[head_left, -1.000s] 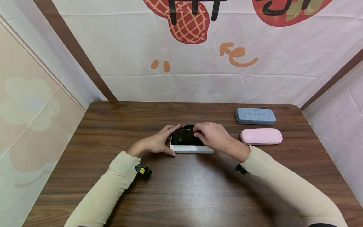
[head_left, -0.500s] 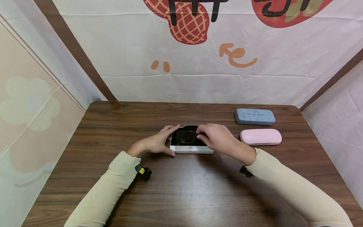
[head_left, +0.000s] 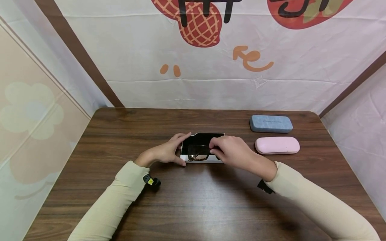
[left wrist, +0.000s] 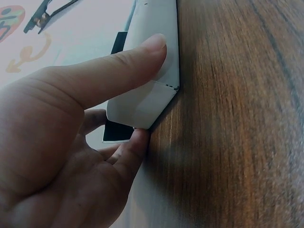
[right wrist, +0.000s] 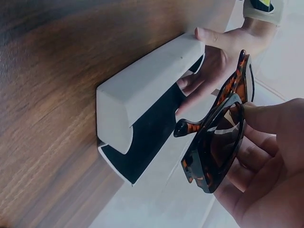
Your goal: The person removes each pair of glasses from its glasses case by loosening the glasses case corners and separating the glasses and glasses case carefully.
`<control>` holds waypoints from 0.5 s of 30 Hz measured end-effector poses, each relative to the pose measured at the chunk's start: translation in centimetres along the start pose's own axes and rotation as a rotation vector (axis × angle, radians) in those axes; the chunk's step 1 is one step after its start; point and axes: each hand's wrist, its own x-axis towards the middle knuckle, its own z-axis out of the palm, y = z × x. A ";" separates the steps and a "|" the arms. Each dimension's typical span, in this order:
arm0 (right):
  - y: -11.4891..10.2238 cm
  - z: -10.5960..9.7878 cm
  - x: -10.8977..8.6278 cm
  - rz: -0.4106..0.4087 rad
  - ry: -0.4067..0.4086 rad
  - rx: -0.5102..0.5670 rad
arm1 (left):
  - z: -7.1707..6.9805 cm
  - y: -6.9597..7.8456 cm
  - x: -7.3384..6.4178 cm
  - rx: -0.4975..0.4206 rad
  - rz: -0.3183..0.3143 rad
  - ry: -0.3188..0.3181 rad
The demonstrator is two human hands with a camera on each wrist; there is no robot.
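Tortoiseshell-framed sunglasses with dark lenses are pinched between the thumb and fingers of my right hand. In the head view the sunglasses overlap the front rim of a white glasses case, which stands open with its black lining showing. My left hand grips the left end of this case, thumb at the front and fingers behind. The left wrist view shows that thumb against the white front of the case. The right wrist view has the sunglasses apart from the case, temples folded.
A blue glasses case lies at the back right of the wooden table, and a pink glasses case lies in front of it. Both are closed. A printed cloth hangs behind the table.
My right hand has moved slightly right and towards me, bringing the sunglasses up from inside the white case to over its front rim. The left hand has stayed on the case.
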 end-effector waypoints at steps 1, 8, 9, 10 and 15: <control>-0.1 0.0 -0.1 -0.004 -0.003 0.000 | 0.0 0.0 0.0 0.000 0.001 -0.001; -0.8 0.4 -0.5 -0.020 -0.019 0.008 | 0.0 -0.2 0.1 -0.005 -0.008 -0.006; -0.9 0.5 -0.6 -0.022 -0.022 0.011 | 0.0 -0.1 0.1 -0.007 -0.009 -0.007; -0.9 0.6 -0.6 -0.025 -0.027 0.013 | 0.0 -0.1 0.1 -0.009 -0.011 -0.007; -1.0 1.1 -0.8 -0.040 -0.034 0.024 | 0.1 0.0 0.0 -0.010 -0.015 -0.004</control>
